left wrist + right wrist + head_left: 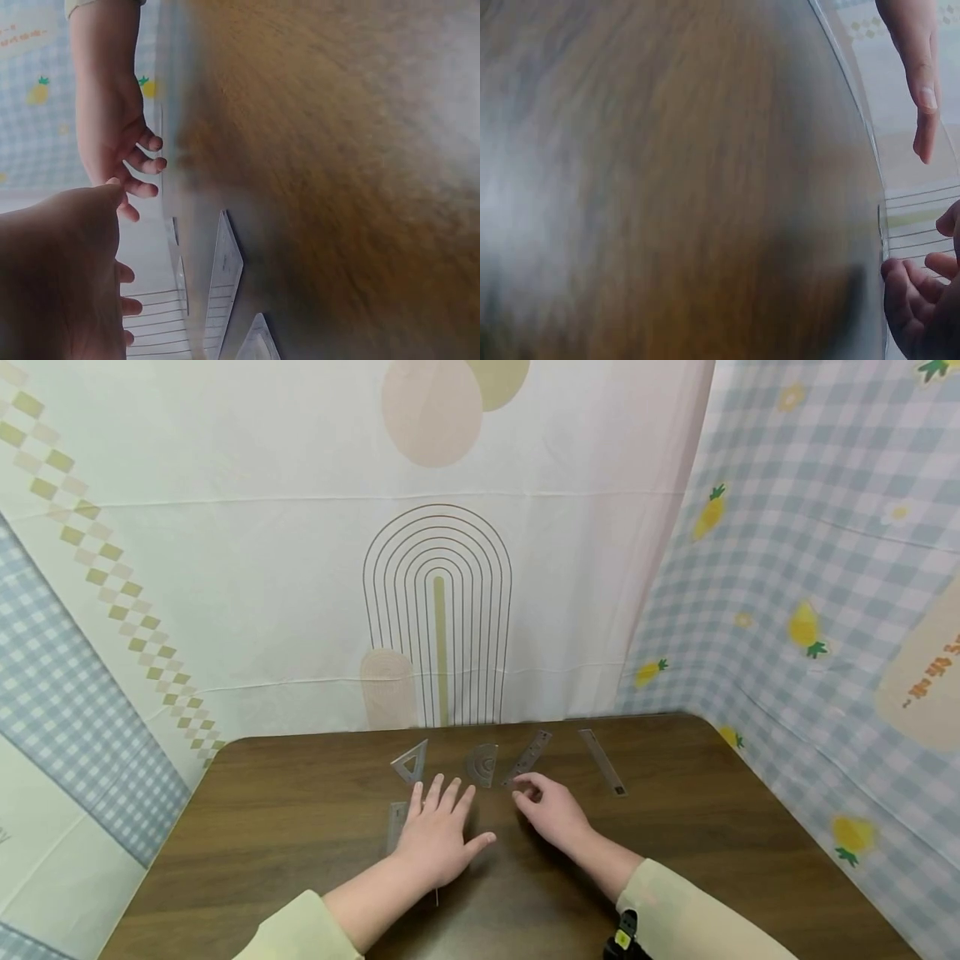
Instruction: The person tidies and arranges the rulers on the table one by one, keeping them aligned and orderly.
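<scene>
With its fingers spread, my left hand (435, 839) hovers palm down over the table in the head view, holding nothing. It partly covers a clear ruler-like piece (394, 827); a thin pale edge shows below its wrist. My right hand (553, 810) has loosely bent fingers with nothing between them, close to the near end of a clear ruler with cut-outs (534, 752). Between the hands and farther back lies a clear protractor (480, 767). A small clear set square (420, 755) is beyond the left fingertips. A straight clear ruler (602, 763) lies right of the right hand.
The brown wooden table (690, 835) has a rounded far edge against a white patterned cloth (292, 610). A blue checked cloth (757, 635) hangs along the right side. A black strap with a yellow-green part (626, 937) is by the right sleeve.
</scene>
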